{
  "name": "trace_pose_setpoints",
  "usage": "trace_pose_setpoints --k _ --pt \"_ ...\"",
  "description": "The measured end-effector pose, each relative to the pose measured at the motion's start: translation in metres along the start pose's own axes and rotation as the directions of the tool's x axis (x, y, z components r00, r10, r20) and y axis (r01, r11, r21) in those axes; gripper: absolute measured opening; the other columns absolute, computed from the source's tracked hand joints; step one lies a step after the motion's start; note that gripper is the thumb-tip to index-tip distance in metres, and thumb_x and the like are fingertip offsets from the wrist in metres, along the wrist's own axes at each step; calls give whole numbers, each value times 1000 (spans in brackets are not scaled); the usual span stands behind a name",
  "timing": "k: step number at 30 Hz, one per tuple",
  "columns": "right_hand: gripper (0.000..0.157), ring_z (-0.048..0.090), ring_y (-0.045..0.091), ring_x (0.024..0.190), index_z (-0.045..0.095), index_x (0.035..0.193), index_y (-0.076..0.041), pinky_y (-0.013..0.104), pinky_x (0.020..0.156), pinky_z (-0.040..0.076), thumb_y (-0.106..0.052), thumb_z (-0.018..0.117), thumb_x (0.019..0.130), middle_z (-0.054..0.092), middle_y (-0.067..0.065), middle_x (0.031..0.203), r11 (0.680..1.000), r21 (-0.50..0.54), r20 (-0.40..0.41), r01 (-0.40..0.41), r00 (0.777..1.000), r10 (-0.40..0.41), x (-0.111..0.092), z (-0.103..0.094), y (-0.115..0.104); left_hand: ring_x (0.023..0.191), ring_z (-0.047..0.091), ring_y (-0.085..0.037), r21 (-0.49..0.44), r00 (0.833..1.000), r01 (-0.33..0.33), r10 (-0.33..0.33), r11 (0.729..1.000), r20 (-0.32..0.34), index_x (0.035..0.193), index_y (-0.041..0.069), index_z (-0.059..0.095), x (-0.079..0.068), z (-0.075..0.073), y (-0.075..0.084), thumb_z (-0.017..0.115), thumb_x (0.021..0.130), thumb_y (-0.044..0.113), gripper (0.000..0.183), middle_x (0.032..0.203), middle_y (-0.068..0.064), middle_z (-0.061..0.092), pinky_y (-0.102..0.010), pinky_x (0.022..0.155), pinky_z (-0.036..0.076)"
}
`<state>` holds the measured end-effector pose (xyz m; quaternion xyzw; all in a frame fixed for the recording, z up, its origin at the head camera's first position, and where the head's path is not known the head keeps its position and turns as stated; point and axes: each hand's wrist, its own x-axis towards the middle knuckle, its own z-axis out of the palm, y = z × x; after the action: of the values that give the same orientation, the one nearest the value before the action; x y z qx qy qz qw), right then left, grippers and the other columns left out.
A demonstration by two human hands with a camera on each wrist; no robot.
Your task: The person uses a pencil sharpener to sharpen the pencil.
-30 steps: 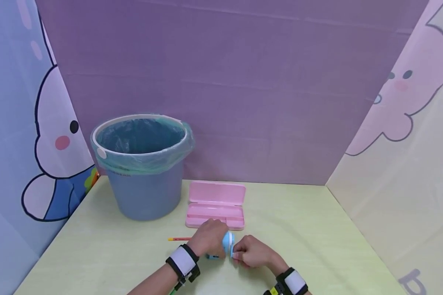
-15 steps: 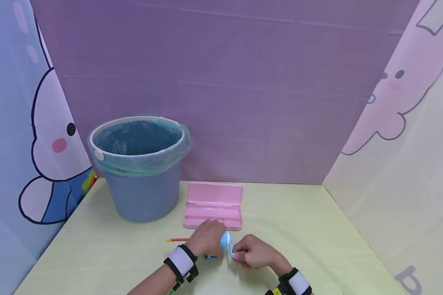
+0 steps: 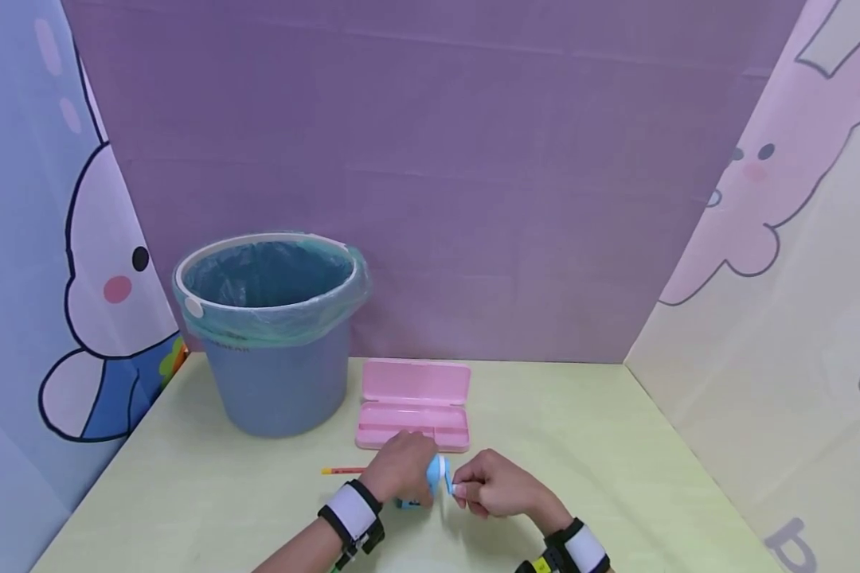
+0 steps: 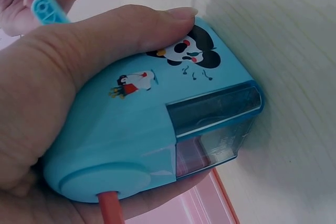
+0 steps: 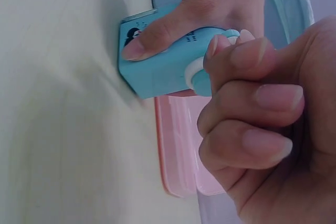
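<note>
In the left wrist view, a light blue crank pencil sharpener [image 4: 131, 129] with cartoon stickers and a clear shavings drawer [image 4: 215, 129] sits in the grip of my left hand [image 3: 403, 469]. The thumb lies across its stickered side and the fingers pass underneath. A red pencil [image 4: 111, 208] is in the hole at the sharpener's front; in the head view its yellow end points left. My right hand [image 3: 498, 484] pinches the blue crank handle [image 3: 449, 477] at the sharpener's other end. From the right wrist, its curled fingers [image 5: 247, 145] hide most of the handle.
An open pink pencil case [image 3: 416, 382] lies just behind the hands. Back left stands a blue bucket [image 3: 279, 390] lined with a greenish plastic bag. A purple backdrop [image 3: 473, 199] and printed side panels enclose the pale yellow table [image 3: 580, 446].
My right hand has risen slightly, and the crank handle now slants with its lower end toward the right. The left hand keeps its hold on the sharpener. The head view has shifted a little.
</note>
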<state>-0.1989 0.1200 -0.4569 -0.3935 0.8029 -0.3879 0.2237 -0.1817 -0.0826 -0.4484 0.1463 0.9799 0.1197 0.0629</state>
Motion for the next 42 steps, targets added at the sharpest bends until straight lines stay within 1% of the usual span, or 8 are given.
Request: trace_pose_setpoints --k 3,7,13,21,27,31,38,42 --pt "33 36 0 42 64 73 2 20 44 26 -10 55 103 46 -8 50 1000 10 -9 6 1000 -6 0 -3 -3 75 49 -13 -5 1000 -2 2 1000 -3 97 15 71 -1 1 0 98 63 27 45 79 7 57 -29 73 43" --pt "32 37 1 44 64 75 5 19 47 27 -9 56 102 45 -6 51 1000 11 -19 12 1000 -12 1 -7 -7 75 49 -13 -7 1000 -8 8 1000 -14 95 15 71 -1 2 -1 98 61 27 45 79 7 58 -28 73 44" --pt "31 39 1 45 64 77 9 19 51 29 -7 55 102 46 -6 52 1000 17 -26 16 1000 -15 3 -10 -8 75 49 -13 -18 1000 3 -3 1000 0 95 16 71 -1 0 1 98 62 27 44 79 8 58 -28 73 44" --pt "30 42 2 47 65 77 6 18 52 31 -7 55 102 47 -5 53 1000 17 -44 14 999 -13 5 -12 -7 76 49 -12 -15 1000 -7 7 1000 -4 96 15 71 -2 -1 1 98 62 27 45 81 7 59 -29 76 44" --pt "29 43 2 48 66 77 0 19 52 33 -6 54 103 48 -5 55 1000 -4 -76 11 997 -11 9 -16 -7 76 49 -13 -21 1000 -1 0 1000 -8 95 15 70 -1 0 1 98 62 27 45 80 7 58 -30 76 44" --pt "28 43 3 49 67 77 -4 19 53 34 -2 52 101 48 -6 55 1000 -18 -101 1 995 -3 13 -18 -6 76 49 -13 -16 1000 -3 3 1000 -11 93 15 70 -1 2 0 98 62 27 44 79 8 57 -29 75 43" --pt "27 45 4 52 67 78 -4 19 55 35 3 50 98 49 -4 57 999 -42 -154 -9 988 3 20 -20 -7 74 49 -13 -37 1000 2 -2 999 0 91 15 67 0 1 -1 98 61 26 44 77 8 56 -28 72 41" --pt "27 45 3 52 66 77 -4 19 56 35 3 50 98 49 -4 56 998 -57 -175 -12 985 2 22 -21 -9 74 49 -13 -40 1000 3 -3 999 5 93 15 67 0 1 -1 98 62 26 45 78 7 56 -28 72 42"
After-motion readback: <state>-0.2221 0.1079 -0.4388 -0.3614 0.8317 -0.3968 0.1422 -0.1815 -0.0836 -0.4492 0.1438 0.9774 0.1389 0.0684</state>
